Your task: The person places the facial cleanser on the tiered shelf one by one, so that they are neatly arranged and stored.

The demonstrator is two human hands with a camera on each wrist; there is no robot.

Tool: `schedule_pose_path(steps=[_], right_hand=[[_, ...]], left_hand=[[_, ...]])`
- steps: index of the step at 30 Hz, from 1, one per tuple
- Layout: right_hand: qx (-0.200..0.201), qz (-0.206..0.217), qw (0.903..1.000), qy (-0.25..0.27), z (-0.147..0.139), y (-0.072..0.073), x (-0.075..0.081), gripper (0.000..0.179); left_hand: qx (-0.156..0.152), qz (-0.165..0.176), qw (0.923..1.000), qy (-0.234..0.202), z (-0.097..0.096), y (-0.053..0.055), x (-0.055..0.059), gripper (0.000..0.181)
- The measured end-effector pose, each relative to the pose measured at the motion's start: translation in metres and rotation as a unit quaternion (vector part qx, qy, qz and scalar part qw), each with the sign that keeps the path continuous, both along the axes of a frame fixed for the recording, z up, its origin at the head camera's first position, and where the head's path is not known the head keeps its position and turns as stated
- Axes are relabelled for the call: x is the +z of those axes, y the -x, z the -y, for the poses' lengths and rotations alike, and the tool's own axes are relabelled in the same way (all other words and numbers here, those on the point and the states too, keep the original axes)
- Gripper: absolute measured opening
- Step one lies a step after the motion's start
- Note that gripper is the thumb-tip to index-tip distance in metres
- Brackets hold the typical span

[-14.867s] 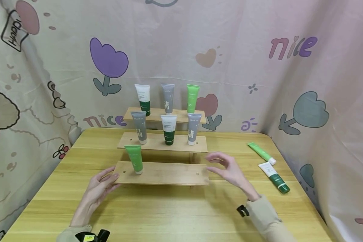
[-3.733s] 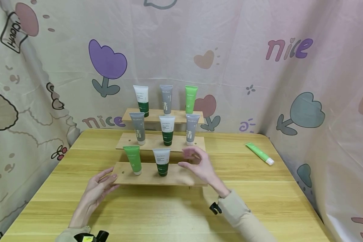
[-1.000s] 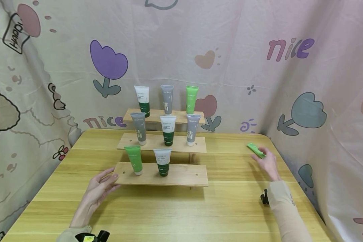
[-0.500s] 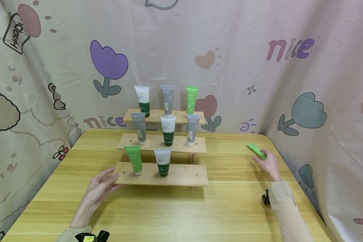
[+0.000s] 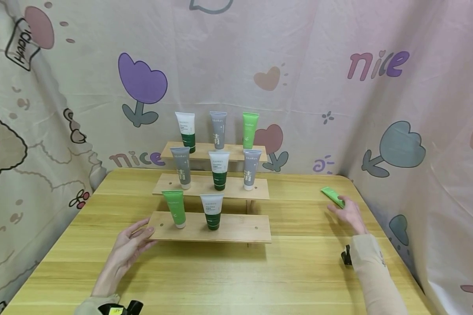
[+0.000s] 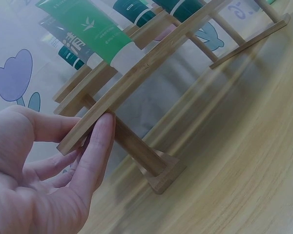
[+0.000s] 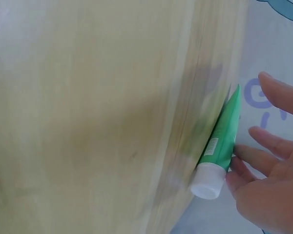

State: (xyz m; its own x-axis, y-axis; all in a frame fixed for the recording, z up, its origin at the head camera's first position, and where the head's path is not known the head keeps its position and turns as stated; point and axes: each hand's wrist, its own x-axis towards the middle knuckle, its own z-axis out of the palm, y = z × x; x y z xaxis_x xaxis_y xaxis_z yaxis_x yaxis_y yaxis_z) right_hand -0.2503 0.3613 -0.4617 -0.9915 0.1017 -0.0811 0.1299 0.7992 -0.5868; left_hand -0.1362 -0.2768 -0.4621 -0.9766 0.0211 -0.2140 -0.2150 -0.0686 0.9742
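Note:
My left hand point(image 5: 124, 253) grips the left end of the lowest board of a three-tier wooden display stand point(image 5: 238, 228), thumb and fingers on either side of the board in the left wrist view. Far to the right, my right hand point(image 5: 348, 214) is at a light green squeeze tube point(image 5: 331, 194) lying on the table. In the right wrist view, fingertips reach the side of this tube point(image 7: 224, 131) near its white cap, while the thumb stays apart. On the lowest board stand a green tube point(image 5: 175, 208) at left and a white-and-green tube point(image 5: 212, 210) in the middle.
The middle board holds two grey tubes and a white-and-green tube point(image 5: 219, 168) between them. On the top board are a white-and-green tube point(image 5: 186, 127), a grey tube point(image 5: 218, 129) and a green tube point(image 5: 250, 129). A printed curtain point(image 5: 299, 96) surrounds the wooden table point(image 5: 236, 280).
Since the oldest frame, the white-and-green tube has gone from the table's right side to the lowest board. My right hand has moved right to the green tube; it barely shifts over the last second.

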Motion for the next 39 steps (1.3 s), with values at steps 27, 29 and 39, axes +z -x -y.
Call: schedule_pose_path(steps=[27,29,39], right_hand=[[0.011,-0.028,0.9995,-0.008,0.007,-0.001,0.0,0.063],[0.009,-0.025,0.9996,-0.006,0.007,-0.001,0.0,0.062],[0.004,-0.051,0.9985,-0.02,0.01,-0.001,-0.001,0.05]], left_hand=[[-0.002,-0.003,0.9999,-0.013,0.001,0.0,-0.001,0.073],[-0.003,-0.004,0.9999,-0.013,0.001,0.0,-0.001,0.073],[-0.002,-0.003,1.0,-0.002,0.001,0.0,-0.001,0.074]])
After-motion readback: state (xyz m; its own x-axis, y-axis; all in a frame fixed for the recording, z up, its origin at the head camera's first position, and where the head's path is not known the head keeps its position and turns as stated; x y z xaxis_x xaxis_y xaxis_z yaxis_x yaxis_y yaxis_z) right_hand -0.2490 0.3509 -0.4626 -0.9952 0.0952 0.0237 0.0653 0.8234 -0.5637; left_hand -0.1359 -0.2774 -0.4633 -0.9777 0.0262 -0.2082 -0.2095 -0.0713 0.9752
